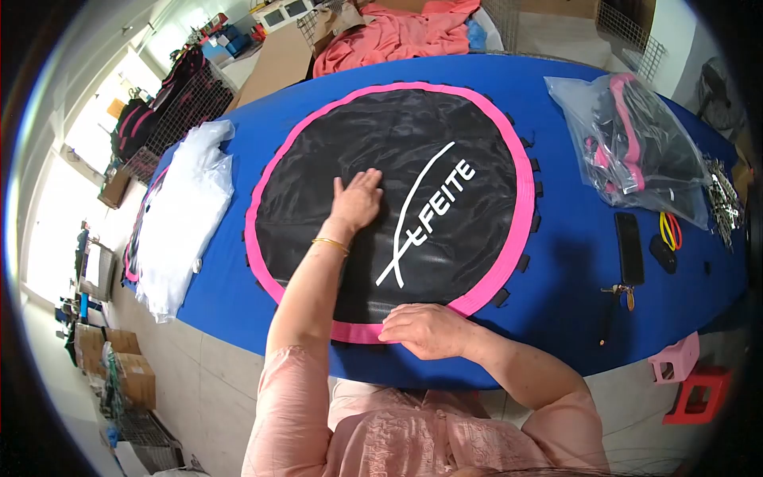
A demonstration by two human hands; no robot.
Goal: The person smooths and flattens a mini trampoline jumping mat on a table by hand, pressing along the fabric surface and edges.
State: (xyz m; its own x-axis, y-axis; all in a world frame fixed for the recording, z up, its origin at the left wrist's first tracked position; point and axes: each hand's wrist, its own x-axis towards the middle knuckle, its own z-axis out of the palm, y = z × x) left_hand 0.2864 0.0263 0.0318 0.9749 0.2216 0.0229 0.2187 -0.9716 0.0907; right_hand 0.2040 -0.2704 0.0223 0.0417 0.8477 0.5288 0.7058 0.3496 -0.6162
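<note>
A round black trampoline mat (334,151) with a pink border (521,187) lies flat on the blue-covered table. White lettering and a curved white line mark its right half. Small black tabs stick out around its rim. My left hand (358,200) rests palm down left of the lettering, fingers spread and holding nothing. At the near edge, my right hand (427,329) lies over the pink border with its fingers stretched out along it. Its fingertips touch the border, and the underside of that hand is hidden.
Clear plastic bags (187,211) lie at the left. At the right are a bagged black-and-pink bundle (632,143), a phone (629,248), keys (617,292), yellow and red bands (671,230) and metal hooks (725,203). Stools (699,395) stand below the right side.
</note>
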